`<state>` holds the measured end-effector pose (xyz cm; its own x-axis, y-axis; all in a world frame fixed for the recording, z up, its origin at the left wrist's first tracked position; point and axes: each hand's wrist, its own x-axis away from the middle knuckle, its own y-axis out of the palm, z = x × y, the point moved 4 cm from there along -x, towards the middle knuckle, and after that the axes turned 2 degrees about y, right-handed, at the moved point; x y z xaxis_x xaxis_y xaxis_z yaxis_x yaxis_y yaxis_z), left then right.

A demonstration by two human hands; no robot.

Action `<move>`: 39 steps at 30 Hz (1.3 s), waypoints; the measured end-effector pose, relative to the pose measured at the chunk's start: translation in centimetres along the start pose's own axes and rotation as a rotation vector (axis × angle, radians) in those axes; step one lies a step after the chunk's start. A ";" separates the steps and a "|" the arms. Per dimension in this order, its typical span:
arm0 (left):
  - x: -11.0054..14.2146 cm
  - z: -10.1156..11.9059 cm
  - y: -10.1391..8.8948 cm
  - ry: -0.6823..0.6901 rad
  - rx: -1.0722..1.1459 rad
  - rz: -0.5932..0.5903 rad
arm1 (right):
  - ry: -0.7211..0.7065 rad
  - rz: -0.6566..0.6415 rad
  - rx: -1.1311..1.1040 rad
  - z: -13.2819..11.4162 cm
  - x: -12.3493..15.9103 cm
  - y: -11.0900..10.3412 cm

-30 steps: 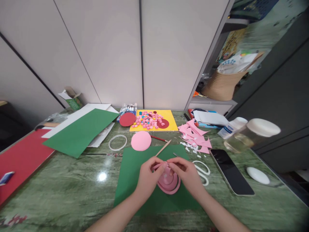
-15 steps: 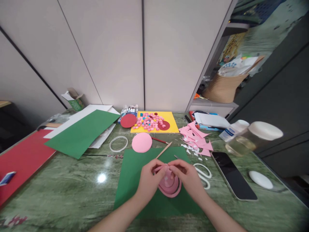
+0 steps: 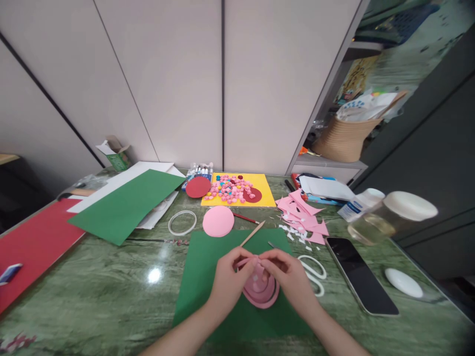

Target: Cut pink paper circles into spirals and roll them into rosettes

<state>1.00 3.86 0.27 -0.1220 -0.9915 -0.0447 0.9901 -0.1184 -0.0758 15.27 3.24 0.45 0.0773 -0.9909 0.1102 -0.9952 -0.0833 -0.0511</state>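
Note:
My left hand [image 3: 228, 279] and my right hand [image 3: 289, 277] meet over a green paper sheet [image 3: 200, 291] near the table's front. Both pinch the upper end of a pink paper spiral strip [image 3: 261, 289], whose loose coils hang and rest on the green sheet between my palms. Fingers of both hands are closed on the strip. A wooden stick [image 3: 252, 233] lies just beyond my fingertips. White-handled scissors [image 3: 314, 274] lie right beside my right hand.
A pink paper disc [image 3: 218, 220], white ring [image 3: 181, 222], yellow board with small pink rolls [image 3: 233, 190], pink scraps [image 3: 302, 215], phone [image 3: 361, 279], lidded jar [image 3: 389, 217], white oval [image 3: 403, 282], and green [image 3: 122, 205] and red sheets [image 3: 33, 242] lie on the green marble table.
My hands stay joined on the pink strip with small finger shifts. The view has tilted slightly, so everything sits a little lower in frame.

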 end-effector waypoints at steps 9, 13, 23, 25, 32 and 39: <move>-0.1 0.5 0.0 -0.018 -0.006 0.013 | -0.014 -0.011 0.027 0.5 0.0 -0.1; -0.1 0.5 0.1 -0.027 0.023 0.011 | -0.016 -0.005 0.010 0.4 -0.1 0.0; 0.1 0.1 0.1 -0.035 0.039 0.006 | -0.009 -0.015 -0.033 0.1 0.0 0.3; 0.1 0.1 0.1 -0.036 0.042 0.000 | -0.007 -0.013 -0.028 0.1 0.0 0.3; 0.1 0.1 0.1 -0.027 0.060 -0.012 | 0.001 -0.035 -0.001 0.2 -0.1 0.3; 0.1 0.4 0.2 -0.034 0.056 0.008 | 0.006 -0.048 0.004 0.2 -0.1 0.4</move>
<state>1.20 3.72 0.66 -0.1126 -0.9936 -0.0114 0.9935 -0.1124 -0.0199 14.93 3.25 0.24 0.1246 -0.9851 0.1182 -0.9901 -0.1311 -0.0494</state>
